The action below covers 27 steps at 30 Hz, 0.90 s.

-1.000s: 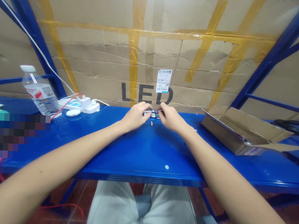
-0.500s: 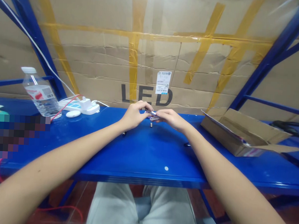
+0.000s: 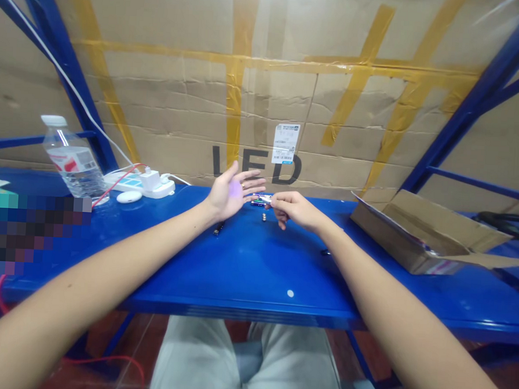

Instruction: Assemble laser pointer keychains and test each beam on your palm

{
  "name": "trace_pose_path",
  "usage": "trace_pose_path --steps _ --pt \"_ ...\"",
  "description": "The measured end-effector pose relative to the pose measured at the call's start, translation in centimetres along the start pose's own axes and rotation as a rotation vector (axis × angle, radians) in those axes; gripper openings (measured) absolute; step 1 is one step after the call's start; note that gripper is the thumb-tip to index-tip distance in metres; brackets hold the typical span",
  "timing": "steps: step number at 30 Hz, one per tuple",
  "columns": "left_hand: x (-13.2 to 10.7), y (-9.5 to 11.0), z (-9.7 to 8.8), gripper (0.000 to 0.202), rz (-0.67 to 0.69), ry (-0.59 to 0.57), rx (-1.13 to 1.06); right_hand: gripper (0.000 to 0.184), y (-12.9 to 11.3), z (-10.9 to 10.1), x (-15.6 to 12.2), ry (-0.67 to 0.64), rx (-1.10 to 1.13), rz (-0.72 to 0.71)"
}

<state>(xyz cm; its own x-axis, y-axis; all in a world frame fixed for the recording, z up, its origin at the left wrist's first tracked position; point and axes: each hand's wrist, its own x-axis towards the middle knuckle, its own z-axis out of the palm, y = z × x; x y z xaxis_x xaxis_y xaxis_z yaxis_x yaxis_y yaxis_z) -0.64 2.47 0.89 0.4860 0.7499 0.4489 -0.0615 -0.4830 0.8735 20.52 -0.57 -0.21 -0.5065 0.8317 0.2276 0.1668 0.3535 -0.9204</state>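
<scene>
The right hand (image 3: 291,210) pinches a slim shiny piece (image 3: 265,199), too small to make out, between its fingertips. The left hand (image 3: 229,192) lies open, palm up. A blue-green strip (image 3: 259,201) and a tiny metal bit (image 3: 263,216) sit between them on the blue worktop (image 3: 256,264).

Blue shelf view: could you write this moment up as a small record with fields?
Left hand: open, palm showing, holding nothing
Right hand: pinching a small shiny part
Nearby: small dark cylinder, small metal piece
Surface: blue shelf
Also there: water bottle, white charger, open cardboard box
</scene>
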Motion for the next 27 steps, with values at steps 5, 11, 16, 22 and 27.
trace_pose_path --steps 5,11,16,22,27 --pt "0.1 -0.7 -1.1 0.085 -0.043 -0.034 -0.03 0.028 -0.4 0.0 -0.2 -0.016 -0.103 0.017" --pt "-0.2 -0.5 -0.4 0.08 -0.187 -0.003 -0.31 0.025 -0.5 0.1 -0.2 -0.047 -0.19 0.026" --pt "-0.4 -0.4 0.0 0.071 -0.269 0.049 -0.489 0.022 -0.6 0.3 -0.2 -0.046 -0.173 0.043" --pt "-0.4 -0.4 0.0 0.068 -0.28 0.049 -0.509 0.017 -0.7 0.5 -0.3 -0.014 -0.164 0.056" --pt "-0.4 -0.4 0.1 0.067 -0.281 0.044 -0.523 0.019 -0.6 0.5 -0.3 0.024 -0.227 0.073"
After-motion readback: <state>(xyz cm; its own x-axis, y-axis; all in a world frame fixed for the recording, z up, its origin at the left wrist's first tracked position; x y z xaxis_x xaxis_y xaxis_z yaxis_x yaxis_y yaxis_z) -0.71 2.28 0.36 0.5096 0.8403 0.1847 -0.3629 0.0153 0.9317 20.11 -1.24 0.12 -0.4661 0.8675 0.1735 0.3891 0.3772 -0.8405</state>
